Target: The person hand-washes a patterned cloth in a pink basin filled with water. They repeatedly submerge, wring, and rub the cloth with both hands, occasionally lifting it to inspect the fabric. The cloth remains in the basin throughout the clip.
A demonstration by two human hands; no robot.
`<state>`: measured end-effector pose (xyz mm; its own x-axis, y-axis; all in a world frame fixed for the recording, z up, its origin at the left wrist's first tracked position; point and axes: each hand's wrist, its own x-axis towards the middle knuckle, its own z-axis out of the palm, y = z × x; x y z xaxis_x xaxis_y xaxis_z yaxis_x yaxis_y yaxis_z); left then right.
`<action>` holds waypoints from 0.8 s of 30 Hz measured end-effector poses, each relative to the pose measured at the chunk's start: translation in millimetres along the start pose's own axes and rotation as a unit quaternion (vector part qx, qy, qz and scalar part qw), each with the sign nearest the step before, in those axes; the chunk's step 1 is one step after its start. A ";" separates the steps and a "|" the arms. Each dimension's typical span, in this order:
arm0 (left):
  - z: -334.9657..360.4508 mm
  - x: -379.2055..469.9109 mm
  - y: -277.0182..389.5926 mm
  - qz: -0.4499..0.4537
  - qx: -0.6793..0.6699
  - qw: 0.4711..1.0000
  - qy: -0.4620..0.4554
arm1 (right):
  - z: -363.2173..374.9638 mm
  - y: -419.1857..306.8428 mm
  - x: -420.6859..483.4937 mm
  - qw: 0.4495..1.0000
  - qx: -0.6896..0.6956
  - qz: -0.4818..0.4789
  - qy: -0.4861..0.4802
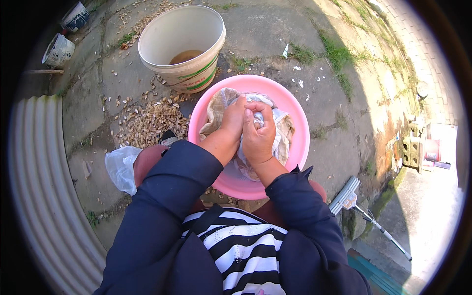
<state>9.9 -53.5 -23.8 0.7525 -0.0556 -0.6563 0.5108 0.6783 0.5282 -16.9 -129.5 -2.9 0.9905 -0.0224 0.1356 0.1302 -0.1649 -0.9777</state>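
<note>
Between my knees stands a round pink plastic basin (pixel 300 143) with a little water showing at its lower side. A bunched, pale cloth (pixel 214 110) with beige and bluish patches lies in it. My left hand (pixel 234 118) and my right hand (pixel 261 136) meet side by side over the middle of the cloth. The right fingers curl around a whitish fold of it. My left hand closes on the cloth too, though its fingertips are mostly hidden behind the hand. Both dark sleeves are turned back at the wrists.
Beyond the basin stands a white plastic bucket (pixel 155 48) with brownish liquid at its bottom. A heap of peanut shells (pixel 151 123) and a clear plastic bag (pixel 121 167) lie left. Corrugated sheeting (pixel 48 177) edges the far left; a squeeze mop (pixel 348 199) lies right.
</note>
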 end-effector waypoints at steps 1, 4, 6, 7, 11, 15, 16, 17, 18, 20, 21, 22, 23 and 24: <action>9.5 -8.0 -8.9 0.004 0.027 0.999 0.044 | -3.8 0.8 18.3 0.998 0.032 0.035 0.035; 11.2 -23.5 -28.0 0.042 0.229 0.972 0.030 | -16.4 -1.7 53.6 0.985 0.100 0.105 0.099; 6.0 -18.0 -20.5 0.033 0.132 0.991 0.016 | -13.0 -5.5 33.5 0.985 0.100 0.112 0.081; 6.4 -17.6 -10.6 0.027 0.082 0.996 0.008 | -10.2 -8.5 17.9 0.995 0.056 0.065 0.042; -17.0 21.0 -1.7 0.035 0.112 0.992 -0.034 | -0.4 0.6 -7.9 0.987 -0.073 -0.145 0.005; 9.8 -15.4 -30.3 0.058 0.186 0.980 0.032 | -14.8 2.8 38.0 0.995 0.062 0.033 0.070; 12.5 -22.2 -27.9 0.065 0.209 0.975 0.045 | -16.9 3.8 44.4 0.989 0.093 0.065 0.091; 15.7 -28.0 -22.6 0.072 0.232 0.968 0.057 | -15.3 1.9 38.3 0.986 0.111 0.081 0.091; 15.5 -32.1 -14.2 0.014 0.156 0.987 0.030 | -15.0 0.0 28.0 0.983 0.126 0.101 0.089; 10.3 -24.5 14.7 -0.097 0.002 0.995 -0.030 | -7.7 -11.2 -3.0 0.999 0.003 -0.049 -0.001; -9.3 5.5 11.9 -0.019 0.071 0.996 -0.041 | -1.2 -16.1 -13.3 0.989 -0.053 -0.124 -0.053; -41.0 51.5 -1.1 0.062 0.138 0.987 -0.047 | 5.4 -14.4 -12.3 0.985 -0.058 -0.157 -0.046; -23.9 36.6 -8.5 0.029 0.099 0.994 -0.045 | 0.0 -1.3 -7.8 0.980 -0.079 -0.181 -0.024; -8.8 17.0 -10.4 0.002 0.058 0.998 -0.036 | -3.2 5.9 -3.1 0.974 -0.095 -0.205 -0.005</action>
<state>13.6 -55.1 -45.2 0.7810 -0.1087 -0.6150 0.5490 0.5891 0.5929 -19.3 -133.5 -8.6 0.8570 0.0930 0.5068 0.5059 -0.3385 -0.7934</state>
